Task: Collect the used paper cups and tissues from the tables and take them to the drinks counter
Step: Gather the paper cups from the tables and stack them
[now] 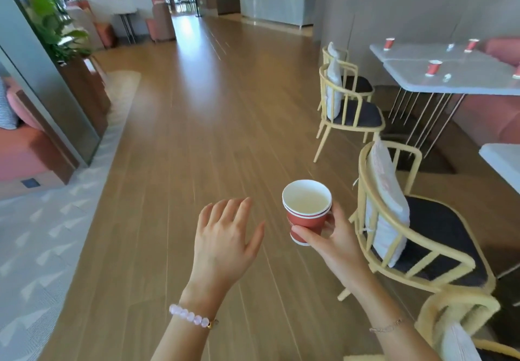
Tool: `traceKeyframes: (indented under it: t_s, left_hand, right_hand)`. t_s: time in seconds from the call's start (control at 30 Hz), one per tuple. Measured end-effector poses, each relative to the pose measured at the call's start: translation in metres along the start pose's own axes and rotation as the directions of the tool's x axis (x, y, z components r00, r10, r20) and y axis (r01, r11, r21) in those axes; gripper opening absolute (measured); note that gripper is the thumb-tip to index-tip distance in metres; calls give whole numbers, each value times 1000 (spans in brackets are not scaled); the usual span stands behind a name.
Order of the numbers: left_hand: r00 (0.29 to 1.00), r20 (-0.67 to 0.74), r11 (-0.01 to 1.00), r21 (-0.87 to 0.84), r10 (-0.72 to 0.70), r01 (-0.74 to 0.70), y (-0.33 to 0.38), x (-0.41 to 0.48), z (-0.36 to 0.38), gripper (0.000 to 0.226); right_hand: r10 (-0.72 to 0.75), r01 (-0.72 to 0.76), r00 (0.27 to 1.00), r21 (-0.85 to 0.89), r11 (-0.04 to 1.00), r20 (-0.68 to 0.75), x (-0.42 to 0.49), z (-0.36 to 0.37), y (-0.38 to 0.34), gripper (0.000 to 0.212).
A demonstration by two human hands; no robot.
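writing: a mark on the red side of the stack (308, 221), by the thumb — too blurred to read.
stack: two paper cups by their rims, one nested in the other, red with white rims, pale inside; upright, well apart from the table (478, 79), nearer the viewer and out over the floor (211, 107).
right hand (337, 245): grips the stack low down, thumb across the front, fingers curled behind.
left hand (225, 242): holds nothing — fingers straight and spread wide, palm down, just beside the stack on the side away from the table; a bracelet (191, 317) of pink beads at the wrist.
table cups (433, 68): three in full, red and upright, standing apart on the table; a fourth is cut by the frame edge at the table's near end.
tissues (446, 77): two small white crumpled bits on the table, one just beside the nearest full cup, one between the two far cups; too small to be sure what they are.
chairs (351, 113): four, yellow frames, dark seats, white cushions; two drawn up at the table's aisle side, two nearer the viewer than the table, the last only partly in view.
counter (277, 9): one, grey, far beyond the table down the room; red things on top, blurred.
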State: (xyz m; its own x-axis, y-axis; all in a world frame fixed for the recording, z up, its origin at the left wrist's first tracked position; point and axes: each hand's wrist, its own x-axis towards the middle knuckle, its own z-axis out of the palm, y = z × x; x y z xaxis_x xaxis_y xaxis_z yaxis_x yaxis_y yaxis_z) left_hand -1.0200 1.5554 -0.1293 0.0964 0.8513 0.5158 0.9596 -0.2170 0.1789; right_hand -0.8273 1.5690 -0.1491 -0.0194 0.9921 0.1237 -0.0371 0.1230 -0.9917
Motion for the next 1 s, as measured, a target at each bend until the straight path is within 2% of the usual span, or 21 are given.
traceKeyframes:
  t_s: [0.27,0.43,0.57,0.67,0.8,1.0]
  left_hand:
    - [996,15,995,-52,88,-87,-17,118,69,47]
    - [985,17,981,-95,172,-169,-30,190,121,46]
    - [973,-7,964,-133,231,-230,-49,271,173,45]
    - [955,-21,941,-165,296,-296,-62,334,203,45]
    - [921,-49,898,-208,386,-388,-68,415,237,44]
    - [863,-8,824,-293,506,-486,-46,505,295,45]
  right_hand:
    - [24,-31,993,-63,998,-117,116,-24,19,63]
    - [21,-41,981,-98,994,-195,187,-33,37,52]
    - [12,-48,958,-121,991,-287,265,-35,53,54]
    - [4,-62,934,-151,987,-356,323,-35,57,61]
    - [4,-97,899,-191,977,-437,394,-42,57,59]
    - [1,-138,811,-189,972,-585,469,-72,66,70]
